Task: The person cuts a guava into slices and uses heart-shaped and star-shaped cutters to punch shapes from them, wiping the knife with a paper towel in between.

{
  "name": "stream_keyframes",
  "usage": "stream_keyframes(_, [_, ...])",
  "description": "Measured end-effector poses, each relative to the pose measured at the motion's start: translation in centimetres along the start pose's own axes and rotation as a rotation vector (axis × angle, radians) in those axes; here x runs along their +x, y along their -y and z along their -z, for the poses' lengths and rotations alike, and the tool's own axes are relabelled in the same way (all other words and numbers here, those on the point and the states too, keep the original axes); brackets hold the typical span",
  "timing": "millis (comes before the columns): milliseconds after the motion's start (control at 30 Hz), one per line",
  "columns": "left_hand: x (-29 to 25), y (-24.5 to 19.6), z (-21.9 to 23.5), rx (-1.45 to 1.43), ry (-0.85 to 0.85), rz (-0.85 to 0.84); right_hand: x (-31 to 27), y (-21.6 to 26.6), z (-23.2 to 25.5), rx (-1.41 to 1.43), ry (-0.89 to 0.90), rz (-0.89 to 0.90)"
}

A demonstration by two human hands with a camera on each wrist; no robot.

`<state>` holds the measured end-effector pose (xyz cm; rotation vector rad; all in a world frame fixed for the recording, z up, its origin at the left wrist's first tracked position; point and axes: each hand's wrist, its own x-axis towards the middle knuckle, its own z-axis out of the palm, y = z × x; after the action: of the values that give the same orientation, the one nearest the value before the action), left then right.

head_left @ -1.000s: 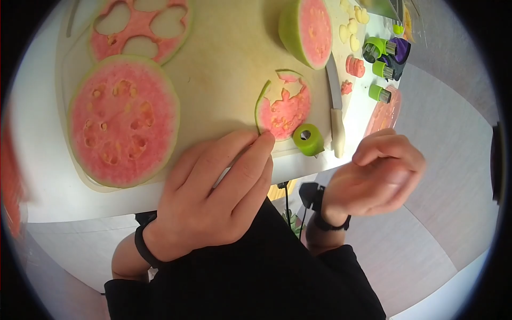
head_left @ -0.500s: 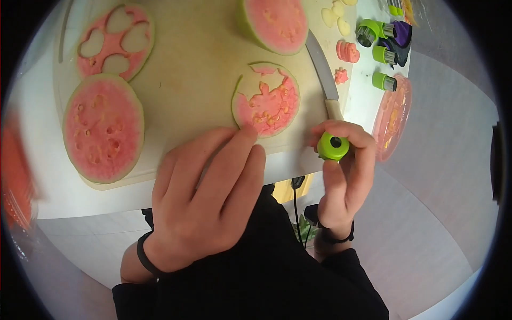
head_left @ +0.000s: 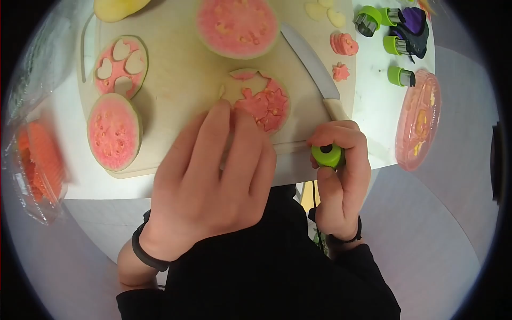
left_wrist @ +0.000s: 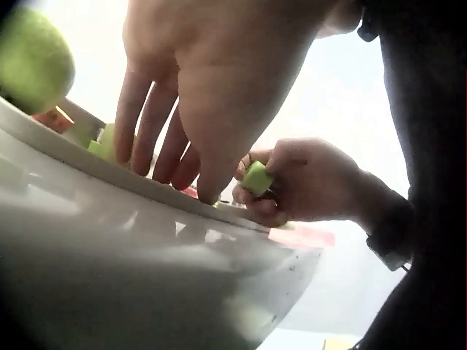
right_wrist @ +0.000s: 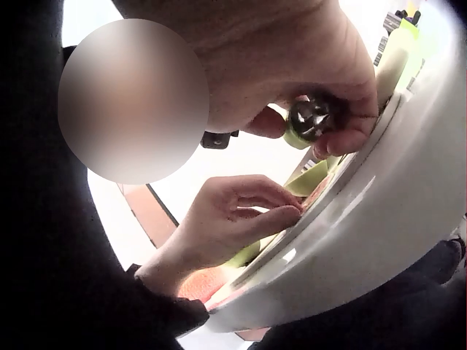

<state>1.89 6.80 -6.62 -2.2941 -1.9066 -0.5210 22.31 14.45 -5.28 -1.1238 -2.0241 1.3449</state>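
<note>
On the cutting board (head_left: 176,32) lies a thin pink slice (head_left: 277,109) with cut-outs and a broken green rind. My left hand (head_left: 210,181) has its fingers stretched over the slice's near left edge, the tips touching or just above it. Beside the board's near edge, my right hand (head_left: 346,170) pinches a green-topped cutter (head_left: 327,156) between thumb and fingers. The right wrist view shows the cutter's metal end (right_wrist: 314,118) facing that camera. In the left wrist view the left hand (left_wrist: 197,95) reaches down with extended fingers, and the right hand (left_wrist: 314,179) is behind it.
A knife (head_left: 314,66) lies right of the slice, with a cut fruit half (head_left: 237,26) behind. Two slices, one whole (head_left: 113,133) and one holed (head_left: 121,66), are at left. Several green cutters (head_left: 397,45), pink cut pieces (head_left: 343,44) and a clear container (head_left: 420,120) stand at right.
My right hand came back to the board's near edge and took hold of the green cutter. My left hand moved slightly up over the slice. The head view shifted.
</note>
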Motion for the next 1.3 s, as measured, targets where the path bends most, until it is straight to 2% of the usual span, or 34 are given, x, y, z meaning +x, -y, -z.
stream_keyframes(167, [0.3, -0.4, 0.3, 0.077, 0.032, -0.051, -0.2, -0.5, 0.3, 0.061, 0.024, 0.029])
stream_keyframes(367, [0.0, -0.7, -0.3, 0.108, -0.02, -0.045, -0.3, -1.0, 0.5, 0.112, 0.028, 0.066])
stream_keyframes(500, [0.3, -1.1, 0.1, 0.132, 0.023, -0.015, -0.2, -1.0, 0.6, 0.073, 0.055, 0.125])
stream_keyframes(600, [0.6, -1.8, -0.2, 0.117, 0.021, 0.023, 0.6, -0.7, 0.8, -0.061, 0.07, 0.238])
stream_keyframes(633, [0.6, -1.9, -0.2, 0.104, 0.017, 0.039, 0.6, -0.4, 0.7, -0.076, 0.058, 0.191])
stream_keyframes(700, [0.6, -1.8, 0.0, -0.035, -0.003, 0.114, 0.4, 0.3, 0.2, -0.108, 0.032, 0.094])
stream_keyframes(800, [0.6, -1.2, 0.2, -0.222, -0.074, 0.206, 0.7, 0.2, -0.6, -0.133, -0.03, 0.09])
stream_keyframes(933, [0.6, -0.3, 0.9, -0.465, -0.156, 0.363, 1.6, 0.4, -1.2, -0.144, -0.038, 0.149])
stream_keyframes(1233, [0.1, 0.0, 1.7, -0.876, -0.149, 0.598, 3.3, 0.8, -2.7, -0.089, -0.071, 0.223])
stream_keyframes(1300, [0.2, 0.3, 1.8, -0.793, -0.141, 0.502, 3.5, 0.6, -2.6, -0.105, -0.089, 0.225])
